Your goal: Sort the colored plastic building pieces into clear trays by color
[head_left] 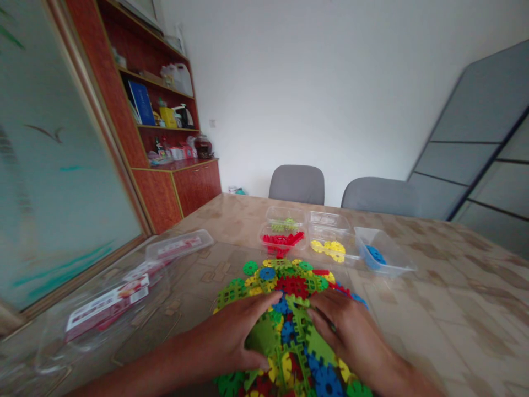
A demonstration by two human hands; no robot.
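A heap of plastic building pieces in green, red, blue and yellow lies on the near part of the table. Notched discs, such as a blue disc, and green grid-like plates are mixed in it. My left hand rests on the heap's left side, thumb and fingers spread apart over green pieces. Across from it, my right hand lies on the right side, fingers bent over a green plate. Its fingers look apart, and nothing shows lifted in either hand. The fingers' undersides are hidden.
Behind the heap stand a clear box with red pieces, one with yellow pieces and one with blue pieces. Clear lids and a printed card box lie left. Grey chairs stand beyond the table.
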